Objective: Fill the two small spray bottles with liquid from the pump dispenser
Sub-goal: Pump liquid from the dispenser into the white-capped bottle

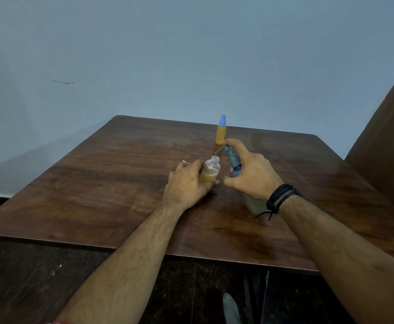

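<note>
An uncapped small clear bottle (211, 169), about half full of orange liquid, stands tilted on the wooden table (102, 183); my left hand (187, 183) grips it around its lower part. My right hand (249, 170) holds the pump dispenser (233, 160), forefinger on top of the grey pump head, thumb beneath near the neck. The pump's spout points left, just above the open bottle's mouth. The dispenser's body is mostly hidden behind my right hand and wrist. A second small spray bottle (221, 132), full of orange liquid with a blue spray cap on, stands farther back.
A small white object (184, 162) peeks out behind my left hand's fingers. The table's near edge runs across the lower view, with dark floor below. A brown panel (387, 141) rises at the right. A pale wall stands behind the table.
</note>
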